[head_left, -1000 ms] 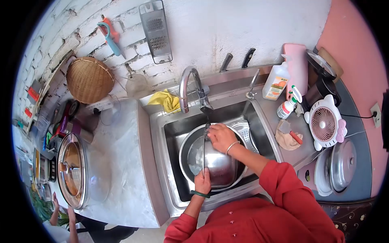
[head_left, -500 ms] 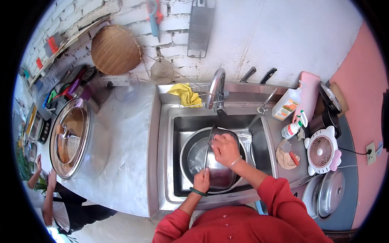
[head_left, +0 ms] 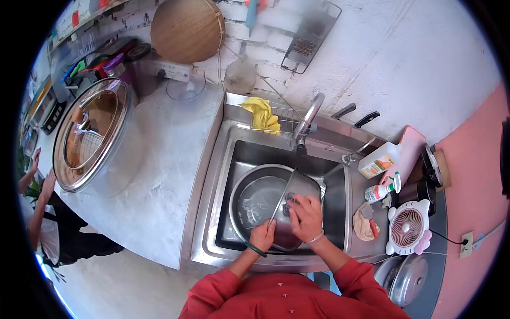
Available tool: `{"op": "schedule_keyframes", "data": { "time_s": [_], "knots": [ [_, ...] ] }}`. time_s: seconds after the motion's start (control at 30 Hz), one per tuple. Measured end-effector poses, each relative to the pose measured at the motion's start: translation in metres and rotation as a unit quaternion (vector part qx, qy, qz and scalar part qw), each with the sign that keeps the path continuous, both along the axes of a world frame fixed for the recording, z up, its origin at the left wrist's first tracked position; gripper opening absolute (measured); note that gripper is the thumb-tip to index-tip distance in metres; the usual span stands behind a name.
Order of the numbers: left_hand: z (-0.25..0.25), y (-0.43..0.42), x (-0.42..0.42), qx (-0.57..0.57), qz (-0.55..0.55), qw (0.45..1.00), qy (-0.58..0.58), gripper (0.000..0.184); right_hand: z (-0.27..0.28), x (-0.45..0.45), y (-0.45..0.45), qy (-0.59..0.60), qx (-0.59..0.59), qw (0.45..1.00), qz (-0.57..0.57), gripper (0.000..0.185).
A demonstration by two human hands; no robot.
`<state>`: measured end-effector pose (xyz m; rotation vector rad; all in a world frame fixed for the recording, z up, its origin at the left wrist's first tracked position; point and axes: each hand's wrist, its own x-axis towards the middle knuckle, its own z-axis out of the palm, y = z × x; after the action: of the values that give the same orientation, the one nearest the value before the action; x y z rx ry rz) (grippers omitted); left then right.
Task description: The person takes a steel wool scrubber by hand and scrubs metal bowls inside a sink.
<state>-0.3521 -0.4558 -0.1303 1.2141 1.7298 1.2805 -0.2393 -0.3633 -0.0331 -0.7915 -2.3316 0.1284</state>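
Note:
My left hand (head_left: 262,235) grips the rim of a metal bowl (head_left: 305,185), which is tilted on its side. In my right hand (head_left: 307,219) is a dark scouring pad (head_left: 288,205), pressed by the fingers against the bowl's outer side. Beneath and to the left is a wide metal basin (head_left: 238,187) with some cloudy water in it, standing in the steel sink (head_left: 215,242). The tilted bowl hides the basin's right part.
The faucet (head_left: 313,114) rises behind the sink, beside a yellow cloth (head_left: 264,116). Along the right stand a spray bottle (head_left: 380,191), a white jug (head_left: 378,160) and a small fan (head_left: 408,227). A large glass-lidded pot (head_left: 93,135) occupies the left counter. Another person's hands (head_left: 47,187) show far left.
My right hand has moved from near the bowl's upper rim down its outer side, bringing the scouring pad into view. The bowl's outer side faces the camera more. The camera view has turned.

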Motion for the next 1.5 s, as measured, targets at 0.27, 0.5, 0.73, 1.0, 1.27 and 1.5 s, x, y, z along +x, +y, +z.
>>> {"op": "schedule_keyframes", "data": {
  "time_s": [0.27,0.5,0.73,1.0,1.27,1.5],
  "knots": [
    [0.009,-0.001,0.009,-0.03,0.002,0.999,-0.034,0.027,-0.011,0.024,0.036,0.025,-0.012,0.993,-0.119,0.013],
    [0.004,0.002,0.008,-0.011,0.024,0.999,-0.03,0.03,-0.004,0.02,-0.016,-0.036,-0.009,0.999,0.027,0.012],
    [-0.005,0.002,0.012,0.012,0.046,0.999,-0.01,0.03,-0.002,0.022,0.011,0.021,-0.017,0.996,-0.089,0.015],
    [-0.003,-0.001,0.006,-0.004,0.049,0.997,-0.064,0.034,-0.014,0.027,0.039,0.061,-0.076,0.983,-0.158,0.013],
    [-0.002,0.001,0.011,-0.001,0.03,0.998,-0.061,0.031,0.001,0.026,0.019,-0.035,-0.018,0.999,-0.015,0.013],
    [-0.002,-0.001,0.007,-0.012,0.028,0.999,-0.044,0.031,0.003,0.021,0.005,0.013,-0.022,0.997,-0.079,0.01]
  ]
}}
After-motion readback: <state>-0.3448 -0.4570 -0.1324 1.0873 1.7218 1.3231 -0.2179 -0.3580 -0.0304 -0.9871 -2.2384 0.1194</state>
